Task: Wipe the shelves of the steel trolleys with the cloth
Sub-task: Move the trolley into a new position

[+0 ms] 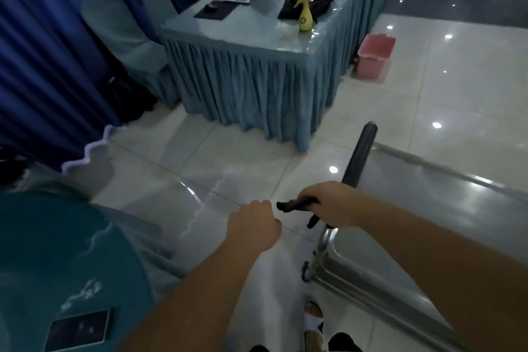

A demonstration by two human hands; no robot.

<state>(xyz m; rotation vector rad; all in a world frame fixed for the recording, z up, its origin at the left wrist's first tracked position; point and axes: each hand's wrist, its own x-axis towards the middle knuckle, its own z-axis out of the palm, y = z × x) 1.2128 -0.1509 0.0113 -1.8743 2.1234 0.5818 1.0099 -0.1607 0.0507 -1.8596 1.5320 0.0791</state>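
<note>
Your right hand (333,204) is curled around the dark handle (360,156) of the steel trolley (428,208), close to its near end; the fingers wrap over the bar and hide that stretch of it. A dark piece sticks out leftward from under your fingers, and another short dark bit hangs below the hand. Whether these are part of the handle or something held against it is hard to make out in the blur.

Just left of that grip, your left hand (254,226) hangs over the floor with its fingers curled in. You see only the back of it, so you cannot tell whether it holds anything. No cloth can be made out in either hand.

Right of and below the grip, the trolley's top shelf spreads out as a grey steel tray with a raised rim. Your right forearm covers part of it, and the frame edge cuts off its far and near right corners. The lower shelves are hidden beneath it.

Below the grip, at the bottom edge, your feet show only in part.

Beyond the grip, across the glossy tiled floor (257,160), stands a table with a pleated blue skirt (257,80). On it a yellow spray bottle (304,13) stands upright beside a dark cloth-like heap (310,1). A pink bin (375,56) sits on the floor at the table's right end.
</note>
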